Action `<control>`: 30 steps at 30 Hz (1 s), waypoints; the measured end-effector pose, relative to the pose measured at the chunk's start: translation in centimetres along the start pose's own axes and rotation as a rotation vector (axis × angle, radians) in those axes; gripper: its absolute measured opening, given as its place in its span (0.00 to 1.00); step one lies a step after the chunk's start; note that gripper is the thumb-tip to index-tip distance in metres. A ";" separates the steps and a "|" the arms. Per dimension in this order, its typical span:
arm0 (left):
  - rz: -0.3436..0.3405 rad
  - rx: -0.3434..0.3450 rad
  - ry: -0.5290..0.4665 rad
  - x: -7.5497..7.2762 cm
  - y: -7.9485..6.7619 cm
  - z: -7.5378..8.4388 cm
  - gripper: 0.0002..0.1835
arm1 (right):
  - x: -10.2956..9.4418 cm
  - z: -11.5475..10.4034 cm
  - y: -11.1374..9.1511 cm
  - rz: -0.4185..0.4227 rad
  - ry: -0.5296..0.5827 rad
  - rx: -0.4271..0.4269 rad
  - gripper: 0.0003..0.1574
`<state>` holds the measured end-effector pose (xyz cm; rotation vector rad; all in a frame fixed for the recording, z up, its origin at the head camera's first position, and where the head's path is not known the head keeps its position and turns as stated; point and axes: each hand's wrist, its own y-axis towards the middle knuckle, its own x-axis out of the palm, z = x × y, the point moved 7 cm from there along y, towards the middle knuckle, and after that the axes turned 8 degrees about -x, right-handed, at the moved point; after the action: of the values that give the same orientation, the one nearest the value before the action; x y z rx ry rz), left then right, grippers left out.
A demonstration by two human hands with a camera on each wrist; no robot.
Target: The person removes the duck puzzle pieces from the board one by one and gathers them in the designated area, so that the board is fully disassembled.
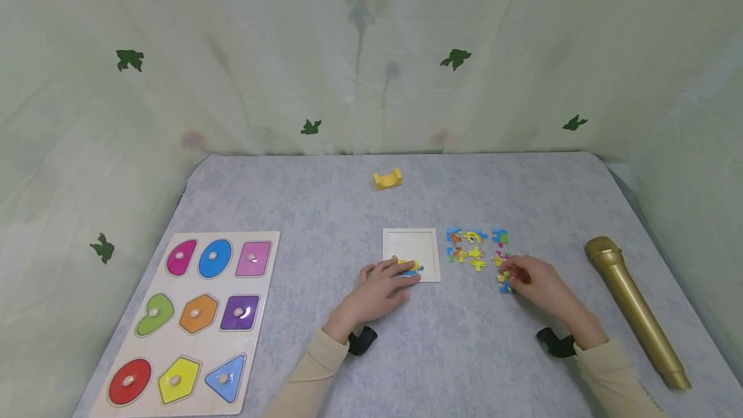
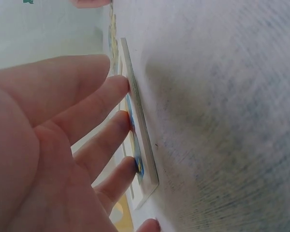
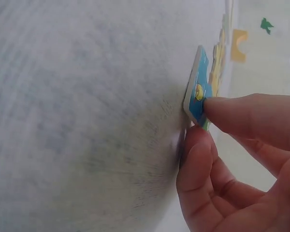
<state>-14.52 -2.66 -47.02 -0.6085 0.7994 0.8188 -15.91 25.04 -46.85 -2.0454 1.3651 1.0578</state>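
A small square wooden puzzle tray [image 1: 438, 257] lies near the middle of the table. My left hand [image 1: 380, 292] rests over its lower left part. Its fingertips touch blue and yellow jigsaw pieces [image 1: 415, 268] set along the tray's lower edge, partly hidden by the fingers. To the right of the tray, my right hand [image 1: 536, 282] pinches the corner of a blue jigsaw piece [image 3: 198, 92] between thumb and finger. One edge of that piece is at the table surface, its face tilted. Several loose jigsaw pieces [image 1: 476, 252] lie between tray and right hand.
A large shape board [image 1: 200, 279] with knobbed coloured shapes lies at the left. A gold microphone [image 1: 638, 311] lies at the far right. Behind the tray stands a yellow curved block [image 1: 387, 180]. Pale curtains [image 1: 371, 82] enclose the table's back and sides.
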 end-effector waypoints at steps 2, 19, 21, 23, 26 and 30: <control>-0.004 0.001 -0.003 0.0 -0.1 0.0 0.21 | 0.1 -0.1 0.1 -0.005 -0.017 -0.002 0.12; 0.046 0.009 -0.062 -1.1 -1.9 -2.6 0.21 | 2.2 -5.2 4.3 -0.007 0.183 -0.178 0.07; 0.046 0.015 -0.065 -1.0 -1.9 -2.7 0.21 | 3.3 -6.5 5.2 -0.038 0.216 -0.218 0.08; 0.045 0.017 -0.065 -1.0 -1.9 -2.7 0.21 | 4.4 -7.6 6.1 -0.069 0.235 -0.251 0.10; 0.055 0.023 -0.069 -1.0 -1.9 -2.7 0.21 | 5.6 -9.0 7.3 -0.099 0.242 -0.282 0.13; 0.068 0.025 -0.077 -1.0 -2.0 -2.6 0.20 | 6.9 -9.9 8.3 -0.127 0.227 -0.277 0.14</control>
<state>-14.31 -6.01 -47.32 -0.5269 0.7625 0.8875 -18.62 10.69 -46.11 -2.4844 1.2280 1.0322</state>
